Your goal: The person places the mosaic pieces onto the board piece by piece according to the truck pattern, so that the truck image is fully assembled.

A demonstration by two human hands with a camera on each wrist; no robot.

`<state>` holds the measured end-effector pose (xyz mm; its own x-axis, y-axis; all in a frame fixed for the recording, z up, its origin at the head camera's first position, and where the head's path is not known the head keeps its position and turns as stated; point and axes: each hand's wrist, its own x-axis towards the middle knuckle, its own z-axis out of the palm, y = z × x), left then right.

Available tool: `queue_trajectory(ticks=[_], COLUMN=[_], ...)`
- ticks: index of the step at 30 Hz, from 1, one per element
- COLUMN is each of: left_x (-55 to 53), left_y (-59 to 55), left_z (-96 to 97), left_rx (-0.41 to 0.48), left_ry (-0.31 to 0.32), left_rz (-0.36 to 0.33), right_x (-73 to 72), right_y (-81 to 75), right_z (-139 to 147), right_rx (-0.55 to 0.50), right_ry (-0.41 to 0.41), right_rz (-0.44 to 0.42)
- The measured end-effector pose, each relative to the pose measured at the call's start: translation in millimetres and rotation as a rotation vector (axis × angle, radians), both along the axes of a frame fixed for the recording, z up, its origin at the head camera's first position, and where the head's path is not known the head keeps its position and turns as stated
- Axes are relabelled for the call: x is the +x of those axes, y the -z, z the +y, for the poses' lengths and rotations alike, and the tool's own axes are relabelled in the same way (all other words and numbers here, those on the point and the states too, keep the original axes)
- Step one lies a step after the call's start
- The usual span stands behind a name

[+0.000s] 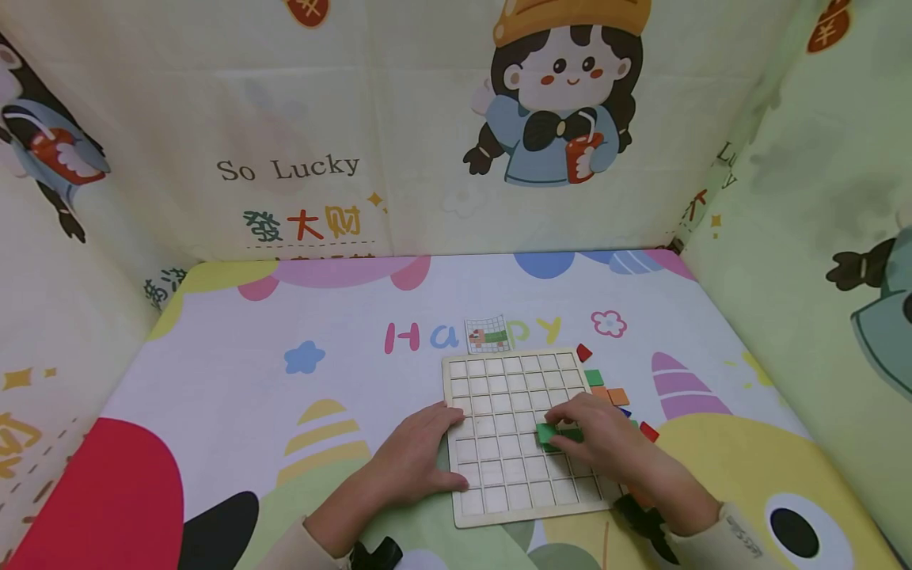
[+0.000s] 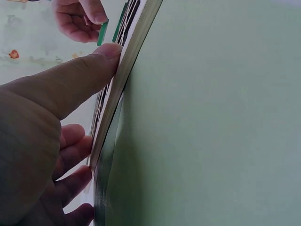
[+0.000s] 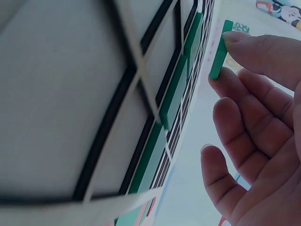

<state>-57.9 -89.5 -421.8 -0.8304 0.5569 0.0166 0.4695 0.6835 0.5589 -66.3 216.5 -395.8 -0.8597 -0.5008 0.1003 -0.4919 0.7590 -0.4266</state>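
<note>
A wooden grid board (image 1: 523, 518) with white squares lies on the patterned cloth. My left hand (image 1: 416, 455) rests at its left edge; in the left wrist view the thumb (image 2: 80, 80) lies against the rim, with the other fingers spread lower along it. Over the right half of the board, my right hand (image 1: 606, 435) pinches a thin green tile (image 3: 221, 52) between thumb and fingertips. The tile is held apart from the board. Other green pieces (image 3: 174, 94) sit in the grid's cells below it.
Loose tiles lie beside the board's right edge, among them a red piece (image 1: 584, 353), a green piece (image 1: 594, 378) and an orange piece (image 1: 618, 397). A small pattern card (image 1: 488, 323) lies behind the board. A printed cloth wall (image 1: 413, 119) rises at the back.
</note>
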Motion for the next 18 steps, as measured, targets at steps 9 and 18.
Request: queue_trajectory(ticks=[9,18], left_x=[0.2,-0.2], left_y=[-0.4,-0.2], left_z=[-0.2,-0.3], left_rx=[0.004,0.003], left_ry=[0.003,0.002], left_rz=[-0.003,-0.015], right_x=[-1.4,-3.7], right_y=[0.7,0.7], right_z=[-7.9,-14.2], right_rx=[0.04,0.067], right_ry=[0.014,0.001], right_rz=[-0.063,-0.091])
